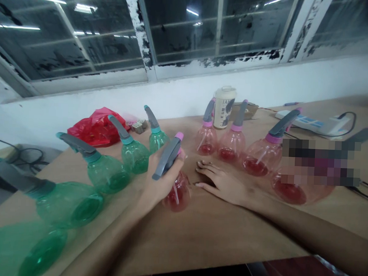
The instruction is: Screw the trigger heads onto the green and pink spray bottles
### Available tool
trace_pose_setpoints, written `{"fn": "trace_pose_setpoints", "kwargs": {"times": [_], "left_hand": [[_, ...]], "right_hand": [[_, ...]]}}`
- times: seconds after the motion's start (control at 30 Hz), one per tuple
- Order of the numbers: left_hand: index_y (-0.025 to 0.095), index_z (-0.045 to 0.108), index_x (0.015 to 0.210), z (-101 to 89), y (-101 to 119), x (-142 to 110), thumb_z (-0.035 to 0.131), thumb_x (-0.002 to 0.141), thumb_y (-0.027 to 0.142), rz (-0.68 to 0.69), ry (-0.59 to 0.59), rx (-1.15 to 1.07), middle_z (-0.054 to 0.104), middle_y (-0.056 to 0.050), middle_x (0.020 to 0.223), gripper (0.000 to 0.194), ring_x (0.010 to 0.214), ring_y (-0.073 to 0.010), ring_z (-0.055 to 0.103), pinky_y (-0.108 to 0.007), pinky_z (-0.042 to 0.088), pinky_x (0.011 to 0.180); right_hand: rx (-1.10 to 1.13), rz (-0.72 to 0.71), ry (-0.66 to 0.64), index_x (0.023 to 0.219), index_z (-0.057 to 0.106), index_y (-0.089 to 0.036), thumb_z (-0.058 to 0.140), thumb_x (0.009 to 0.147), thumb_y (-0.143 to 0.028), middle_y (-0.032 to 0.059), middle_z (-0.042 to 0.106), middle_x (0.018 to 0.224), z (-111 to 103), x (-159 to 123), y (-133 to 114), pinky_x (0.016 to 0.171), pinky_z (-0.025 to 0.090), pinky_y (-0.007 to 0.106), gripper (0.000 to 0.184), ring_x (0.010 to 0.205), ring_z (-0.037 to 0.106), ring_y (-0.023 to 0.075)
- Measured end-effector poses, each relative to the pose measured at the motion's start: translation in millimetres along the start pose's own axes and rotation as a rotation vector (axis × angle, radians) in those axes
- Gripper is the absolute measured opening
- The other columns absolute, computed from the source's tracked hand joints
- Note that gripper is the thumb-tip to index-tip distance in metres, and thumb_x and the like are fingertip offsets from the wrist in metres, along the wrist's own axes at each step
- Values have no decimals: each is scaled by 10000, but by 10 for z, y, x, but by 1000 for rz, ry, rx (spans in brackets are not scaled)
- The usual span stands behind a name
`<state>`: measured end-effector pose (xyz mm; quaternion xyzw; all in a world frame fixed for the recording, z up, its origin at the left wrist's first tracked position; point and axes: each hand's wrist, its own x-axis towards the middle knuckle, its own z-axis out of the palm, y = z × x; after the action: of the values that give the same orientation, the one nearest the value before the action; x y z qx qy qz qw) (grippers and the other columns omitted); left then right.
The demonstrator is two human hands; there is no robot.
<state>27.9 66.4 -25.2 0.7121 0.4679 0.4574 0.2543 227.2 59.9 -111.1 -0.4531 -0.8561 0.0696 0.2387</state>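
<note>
In the head view, the left hand (pixel 162 173) is closed around the upper part of a pink spray bottle (pixel 178 196), just below its grey trigger head (pixel 168 157), which ends in a pink nozzle tip. The bottle is near the middle of the table (pixel 179 239), its clear body partly hidden by the fingers, with a pale tube visible inside and a darker red base. Whether that base touches the table I cannot tell. The right hand (pixel 226 182) is released and holds nothing; it lies palm down on the wood just beside the bottle, its fingers slightly apart and pointing towards it

To the right, beyond the right hand, a row of four pink bottles (pixel 232 144) with grey heads and pink collars curves towards the near right; a pixelated patch covers part of the nearest one. On the left, a row of five green bottles (pixel 107 175) runs from beyond the left hand to the lower left corner, where the nearest is cut off by the frame edge. A red plastic bag (pixel 96 126) lies behind the green row, with a small bundle (pixel 138 126) beside it, too blurred to name. A lidded paper cup (pixel 224 109) stands upright behind the pink row. Farther right are a white power strip (pixel 312 123) with a cable and a pen (pixel 291 104), near the white wall (pixel 179 97) under the windows (pixel 188 28)
</note>
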Motion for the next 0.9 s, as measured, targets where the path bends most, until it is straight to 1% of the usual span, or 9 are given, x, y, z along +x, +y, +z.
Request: {"fn": "trace_pose_setpoints", "kwargs": {"times": [0.07,0.13,0.3,0.47,0.6,0.73,0.9], "left_hand": [[203,596,740,6,-15,3,578,802,378,-20,10,-10,604,17,652,187,590,-140,565,-253,463,575],[203,586,742,9,-9,5,579,801,382,-18,18,-13,611,8,669,189,618,-151,578,-260,466,586],[227,617,875,3,60,-11,557,824,351,52,-12,14,643,12,743,147,685,-158,601,-282,490,694],[247,619,1037,5,65,-38,546,838,335,40,11,-51,689,-11,937,229,862,-183,642,-304,495,801],[244,612,1093,13,54,-33,559,828,326,42,9,-97,674,-30,1093,282,1002,-209,631,-345,476,906],[243,609,1098,18,60,-28,563,830,307,44,2,-101,667,-29,1128,280,1030,-206,625,-350,463,939],[244,606,1083,24,70,-31,561,833,304,51,2,-108,674,-22,1113,261,1008,-193,637,-322,475,914]], "right_hand": [[-6,-3,-1,1285,515,-102,442,903,-478,150,513,1348,-4,1,-2,1095,338,420,541,1290,430,243],[-14,-7,4,1283,518,-111,431,907,-481,145,515,1347,-6,-2,-2,1093,341,428,535,1289,432,245],[6,-9,25,1294,514,-153,425,905,-494,127,516,1350,-10,-11,8,1090,340,460,525,1300,418,252],[5,-16,-3,1290,517,-131,429,906,-482,134,506,1358,-23,-9,15,1096,336,446,528,1301,416,251],[17,-12,9,1301,507,-159,426,907,-483,125,507,1358,-20,-11,16,1083,347,462,516,1296,422,253],[-5,-5,-7,1301,505,-151,419,908,-495,121,508,1359,-25,-13,17,1088,343,446,529,1297,421,247],[-15,-13,-13,1309,497,-154,421,909,-489,116,507,1361,-45,-12,12,1091,342,444,527,1305,410,245]]}}
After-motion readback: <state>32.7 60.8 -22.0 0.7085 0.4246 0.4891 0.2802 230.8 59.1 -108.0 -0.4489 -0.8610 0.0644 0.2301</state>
